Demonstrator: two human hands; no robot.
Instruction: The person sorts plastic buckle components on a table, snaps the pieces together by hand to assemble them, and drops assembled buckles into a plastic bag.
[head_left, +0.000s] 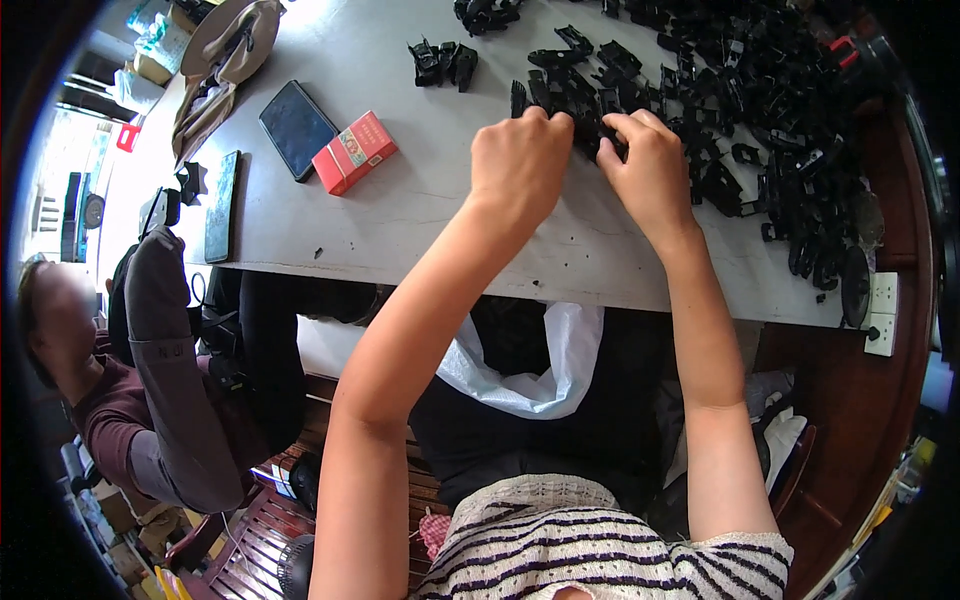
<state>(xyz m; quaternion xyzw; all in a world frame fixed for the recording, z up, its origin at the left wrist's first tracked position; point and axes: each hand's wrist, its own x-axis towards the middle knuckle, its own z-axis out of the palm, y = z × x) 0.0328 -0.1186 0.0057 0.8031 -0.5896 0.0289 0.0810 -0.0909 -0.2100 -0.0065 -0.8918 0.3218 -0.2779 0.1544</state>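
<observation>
Both my arms reach over the grey table (420, 225) to a heap of small black plastic parts (730, 60). My left hand (520, 165) is closed, knuckles up, at the heap's near left edge. Its fingertips are hidden, so what it grips does not show. A little to the right, my right hand (648, 170) pinches a dark plastic part (616, 143) between thumb and fingers. More of these parts lie between and just beyond the two hands. A small separate cluster of black parts (440, 64) lies farther left.
Left of my hands are a red box (355, 153), a dark phone (298, 130) and another phone (222, 207) by the edge. A tan hat (235, 45) lies at the far left. A seated person (170, 400) is at my left. A white bag (540, 390) hangs below the table edge.
</observation>
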